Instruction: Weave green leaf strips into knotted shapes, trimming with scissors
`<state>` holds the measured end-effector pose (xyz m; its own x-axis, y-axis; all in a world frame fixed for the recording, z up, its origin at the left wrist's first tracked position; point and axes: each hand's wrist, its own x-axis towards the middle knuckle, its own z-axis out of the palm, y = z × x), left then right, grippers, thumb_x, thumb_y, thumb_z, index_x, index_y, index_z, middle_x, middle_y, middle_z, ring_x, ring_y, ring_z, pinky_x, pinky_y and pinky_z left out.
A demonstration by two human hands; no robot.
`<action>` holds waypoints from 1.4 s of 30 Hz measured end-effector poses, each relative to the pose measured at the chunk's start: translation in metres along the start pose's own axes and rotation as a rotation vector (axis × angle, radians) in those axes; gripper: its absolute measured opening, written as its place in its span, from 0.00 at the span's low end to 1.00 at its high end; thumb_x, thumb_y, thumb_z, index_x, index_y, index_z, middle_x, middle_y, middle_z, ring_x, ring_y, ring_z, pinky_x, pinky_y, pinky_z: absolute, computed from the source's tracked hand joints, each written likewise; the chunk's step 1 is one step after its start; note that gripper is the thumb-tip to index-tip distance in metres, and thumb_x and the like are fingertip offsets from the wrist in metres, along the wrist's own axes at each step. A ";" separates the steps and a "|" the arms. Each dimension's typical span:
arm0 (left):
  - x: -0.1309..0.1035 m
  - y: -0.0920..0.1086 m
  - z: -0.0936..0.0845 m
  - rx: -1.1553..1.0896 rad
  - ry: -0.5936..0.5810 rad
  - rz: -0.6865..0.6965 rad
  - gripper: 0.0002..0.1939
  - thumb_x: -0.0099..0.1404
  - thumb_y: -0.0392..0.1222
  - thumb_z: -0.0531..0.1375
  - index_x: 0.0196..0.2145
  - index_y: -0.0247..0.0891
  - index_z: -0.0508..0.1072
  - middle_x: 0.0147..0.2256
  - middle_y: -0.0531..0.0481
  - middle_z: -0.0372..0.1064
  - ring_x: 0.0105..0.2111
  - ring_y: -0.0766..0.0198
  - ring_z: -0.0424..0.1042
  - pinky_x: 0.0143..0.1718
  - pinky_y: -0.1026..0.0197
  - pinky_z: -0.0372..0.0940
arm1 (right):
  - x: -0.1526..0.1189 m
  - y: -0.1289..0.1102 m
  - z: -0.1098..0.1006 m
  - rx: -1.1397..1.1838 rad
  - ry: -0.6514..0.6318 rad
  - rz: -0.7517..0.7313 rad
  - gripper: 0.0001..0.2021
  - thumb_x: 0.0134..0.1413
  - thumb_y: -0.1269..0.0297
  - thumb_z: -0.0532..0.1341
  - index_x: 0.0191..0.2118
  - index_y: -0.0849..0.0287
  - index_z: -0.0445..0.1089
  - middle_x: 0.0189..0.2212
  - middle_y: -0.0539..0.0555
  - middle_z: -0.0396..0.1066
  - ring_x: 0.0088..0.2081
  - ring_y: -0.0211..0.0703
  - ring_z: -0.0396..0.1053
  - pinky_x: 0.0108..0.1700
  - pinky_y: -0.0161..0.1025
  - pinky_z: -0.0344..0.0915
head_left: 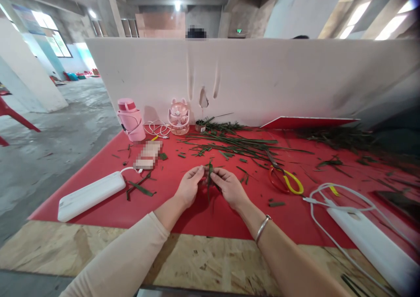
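Both my hands meet over the middle of the red table covering (pixel 183 222). My left hand (pixel 192 185) pinches a green leaf strip (pixel 210 179) between thumb and fingertips. From the other side my right hand (pixel 229 185) grips the same strip, which looks folded or woven at the top with ends hanging down. Its exact shape is too small to tell. Beyond my hands lies a bundle of long green leaf strips (pixel 236 145). Cut leaf pieces (pixel 205 150) are scattered in front of it. Scissors (pixel 285 179) with yellow and orange handles rest to the right.
At the back left stand a pink bottle (pixel 131 120) and a clear pink jug (pixel 179 117). A white power bank (pixel 92 196) lies left; another white device (pixel 370 240) with a cable lies right. A white partition (pixel 262 78) closes the back. More leaves (pixel 341 137) pile at far right.
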<state>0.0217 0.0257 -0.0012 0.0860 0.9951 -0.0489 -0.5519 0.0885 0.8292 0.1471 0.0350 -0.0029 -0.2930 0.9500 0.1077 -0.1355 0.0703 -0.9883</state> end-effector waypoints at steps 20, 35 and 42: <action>-0.008 0.004 0.007 0.264 0.019 -0.010 0.15 0.46 0.45 0.66 0.31 0.35 0.74 0.23 0.53 0.69 0.21 0.72 0.63 0.24 0.68 0.61 | -0.003 -0.015 -0.006 -0.236 0.173 -0.139 0.12 0.51 0.55 0.55 0.31 0.59 0.65 0.21 0.47 0.60 0.23 0.34 0.58 0.25 0.32 0.57; -0.004 -0.004 0.001 0.156 -0.033 -0.060 0.16 0.46 0.45 0.66 0.33 0.34 0.74 0.22 0.54 0.67 0.19 0.74 0.63 0.21 0.70 0.58 | 0.000 -0.012 -0.007 0.000 0.202 0.015 0.15 0.48 0.50 0.57 0.29 0.59 0.63 0.16 0.44 0.59 0.16 0.30 0.54 0.18 0.30 0.51; -0.002 -0.006 0.001 0.113 -0.054 -0.112 0.13 0.44 0.42 0.67 0.28 0.31 0.73 0.20 0.53 0.67 0.18 0.74 0.63 0.22 0.70 0.59 | 0.001 -0.007 0.000 0.058 0.092 0.031 0.14 0.40 0.57 0.64 0.31 0.58 0.63 0.19 0.44 0.62 0.20 0.32 0.61 0.23 0.31 0.58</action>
<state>0.0251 0.0230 -0.0054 0.1876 0.9752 -0.1175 -0.4398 0.1904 0.8777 0.1480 0.0355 0.0044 -0.2098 0.9757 0.0639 -0.1834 0.0249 -0.9827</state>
